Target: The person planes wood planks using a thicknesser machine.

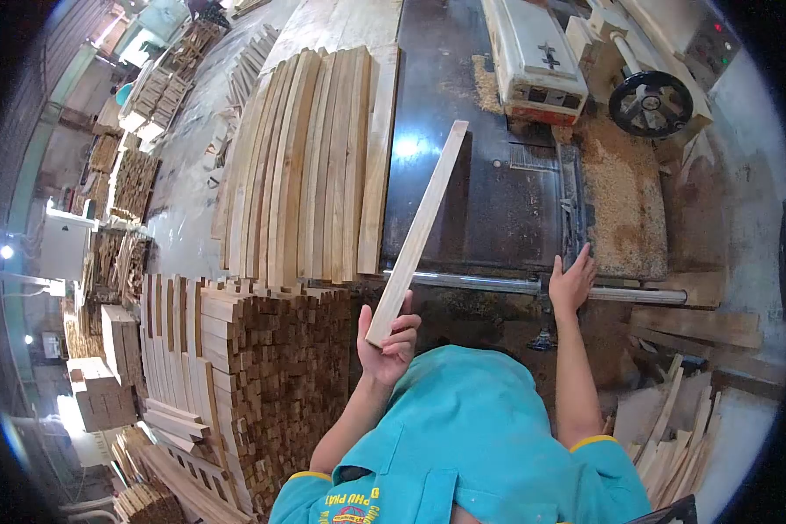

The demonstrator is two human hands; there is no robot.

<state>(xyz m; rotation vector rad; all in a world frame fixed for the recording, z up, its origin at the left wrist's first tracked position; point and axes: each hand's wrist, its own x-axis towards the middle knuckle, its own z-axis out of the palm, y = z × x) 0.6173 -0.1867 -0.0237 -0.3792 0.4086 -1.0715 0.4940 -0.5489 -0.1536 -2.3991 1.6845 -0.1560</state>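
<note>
My left hand [389, 341] is closed around the near end of a pale wooden strip [424, 223]. The strip slants up and away over the dark metal machine table [472, 201]. Toward the right, my right hand [572, 281] lies with fingers stretched out at the near end of the metal guide fence [571, 201], touching it. Its palm side is hidden from me. A round metal rail [472, 280] runs along the table's front edge, between my two hands.
Long boards [297, 166] lie side by side left of the table. Below them stands a tall stack of wood strips [279, 393]. A machine housing [537, 61] and black handwheel [651, 103] are at the back right, near sawdust [624, 192]. Offcuts [677, 437] lean at the lower right.
</note>
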